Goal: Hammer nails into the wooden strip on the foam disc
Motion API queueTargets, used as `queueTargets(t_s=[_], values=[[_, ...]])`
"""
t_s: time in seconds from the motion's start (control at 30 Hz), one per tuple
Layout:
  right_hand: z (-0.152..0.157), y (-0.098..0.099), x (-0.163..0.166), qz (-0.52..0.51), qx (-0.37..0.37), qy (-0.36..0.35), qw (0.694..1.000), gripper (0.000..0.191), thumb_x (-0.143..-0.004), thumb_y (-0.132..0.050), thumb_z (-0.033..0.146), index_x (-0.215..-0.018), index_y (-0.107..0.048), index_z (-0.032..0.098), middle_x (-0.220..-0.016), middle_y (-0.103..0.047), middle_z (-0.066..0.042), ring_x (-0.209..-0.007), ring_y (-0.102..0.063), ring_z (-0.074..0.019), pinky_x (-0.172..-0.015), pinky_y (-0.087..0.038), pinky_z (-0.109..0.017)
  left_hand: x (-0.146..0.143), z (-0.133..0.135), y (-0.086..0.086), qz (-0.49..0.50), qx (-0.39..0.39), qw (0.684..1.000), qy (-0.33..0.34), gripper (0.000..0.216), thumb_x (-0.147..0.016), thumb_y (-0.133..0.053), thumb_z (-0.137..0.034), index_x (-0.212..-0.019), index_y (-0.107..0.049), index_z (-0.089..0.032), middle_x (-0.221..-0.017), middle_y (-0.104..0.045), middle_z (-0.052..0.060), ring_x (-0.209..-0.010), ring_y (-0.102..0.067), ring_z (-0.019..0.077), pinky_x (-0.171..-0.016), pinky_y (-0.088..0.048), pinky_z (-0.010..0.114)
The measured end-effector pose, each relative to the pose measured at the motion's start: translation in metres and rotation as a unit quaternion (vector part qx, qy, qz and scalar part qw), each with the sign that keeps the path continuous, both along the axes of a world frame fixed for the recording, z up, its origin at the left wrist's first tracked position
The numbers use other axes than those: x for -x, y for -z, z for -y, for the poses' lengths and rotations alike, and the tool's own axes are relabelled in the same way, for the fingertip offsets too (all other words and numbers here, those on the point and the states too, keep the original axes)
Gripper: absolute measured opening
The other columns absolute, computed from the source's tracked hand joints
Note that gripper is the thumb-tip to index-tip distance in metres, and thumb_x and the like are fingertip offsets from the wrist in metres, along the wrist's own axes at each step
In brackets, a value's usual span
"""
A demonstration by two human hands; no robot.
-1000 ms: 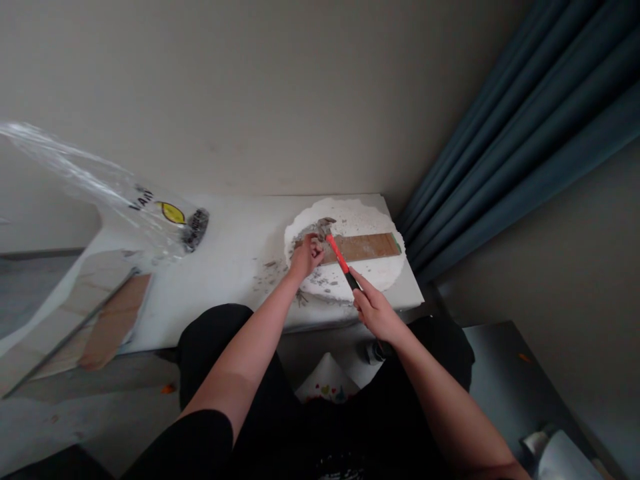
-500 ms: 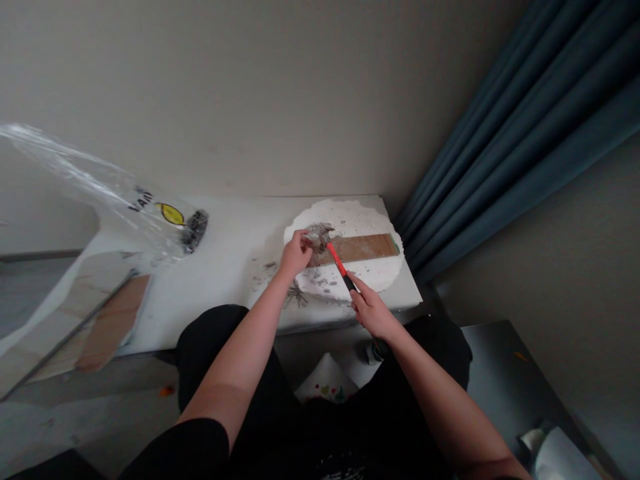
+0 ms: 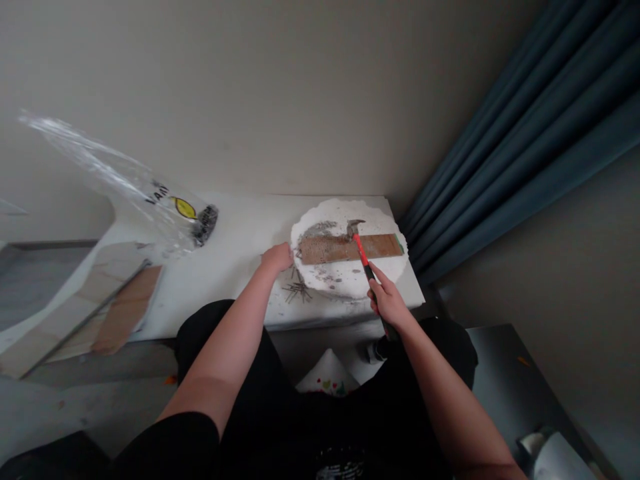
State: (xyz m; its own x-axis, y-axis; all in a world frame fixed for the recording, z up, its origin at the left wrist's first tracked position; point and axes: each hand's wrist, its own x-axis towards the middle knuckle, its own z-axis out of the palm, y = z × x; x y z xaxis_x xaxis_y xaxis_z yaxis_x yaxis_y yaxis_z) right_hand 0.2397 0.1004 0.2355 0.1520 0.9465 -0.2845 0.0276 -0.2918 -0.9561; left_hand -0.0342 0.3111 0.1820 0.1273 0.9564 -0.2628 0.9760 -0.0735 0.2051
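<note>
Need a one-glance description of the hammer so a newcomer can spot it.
Start at the white table against the wall, then go to its right end, where a round white foam slab lies beside the blue curtain. Across a brown wooden strip on that slab lies the hammer, gripped by the right hand. Its red-and-black handle is the only bright colour there.

hammer (image 3: 361, 251) has a bright red handle going black at the grip, grey metal head. It lies across a brown wooden strip (image 3: 350, 248), green at its far right end. Under that strip, a white foam slab (image 3: 350, 280) speckled grey. Left of the slab, a clear plastic bag (image 3: 150, 193) with a yellow oval and black lettering. Right of it, dark blue curtain (image 3: 525, 147).
</note>
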Motion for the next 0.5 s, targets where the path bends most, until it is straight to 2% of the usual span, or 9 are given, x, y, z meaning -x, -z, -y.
queueTargets(t_s=[0.2, 0.37, 0.5], values=[[-0.002, 0.004, -0.006, 0.026, 0.002, 0.022, 0.999, 0.068, -0.098, -0.046, 0.033, -0.163, -0.036, 0.016, -0.058, -0.042, 0.01, -0.037, -0.034, -0.0082, -0.037, -0.031, -0.019, 0.0, 0.008, 0.03, -0.044, 0.074, 0.996, 0.005, 0.03, -0.082, -0.069, -0.025, -0.109, -0.076, -0.014, -0.122, -0.074, 0.023, -0.111, -0.071, 0.0362, -0.085, -0.055, 0.037], [-0.002, 0.004, -0.005, 0.034, 0.011, 0.01, 0.999, 0.069, -0.098, -0.047, 0.031, -0.165, -0.034, 0.017, -0.059, -0.044, 0.01, -0.037, -0.035, -0.0082, -0.037, -0.03, -0.019, -0.01, 0.019, 0.056, -0.036, 0.072, 0.997, 0.001, 0.034, -0.078, -0.075, -0.029, -0.108, -0.079, -0.012, -0.119, -0.075, 0.022, -0.112, -0.071, 0.0356, -0.089, -0.056, 0.036], [-0.003, 0.006, -0.007, 0.035, 0.004, 0.005, 0.999, 0.069, -0.099, -0.047, 0.033, -0.165, -0.033, 0.019, -0.059, -0.043, 0.01, -0.037, -0.036, -0.0085, -0.037, -0.031, -0.019, -0.008, 0.015, 0.062, -0.022, 0.057, 0.998, -0.01, 0.036, -0.078, -0.073, -0.025, -0.11, -0.078, -0.011, -0.115, -0.076, 0.023, -0.111, -0.072, 0.0361, -0.089, -0.056, 0.036]])
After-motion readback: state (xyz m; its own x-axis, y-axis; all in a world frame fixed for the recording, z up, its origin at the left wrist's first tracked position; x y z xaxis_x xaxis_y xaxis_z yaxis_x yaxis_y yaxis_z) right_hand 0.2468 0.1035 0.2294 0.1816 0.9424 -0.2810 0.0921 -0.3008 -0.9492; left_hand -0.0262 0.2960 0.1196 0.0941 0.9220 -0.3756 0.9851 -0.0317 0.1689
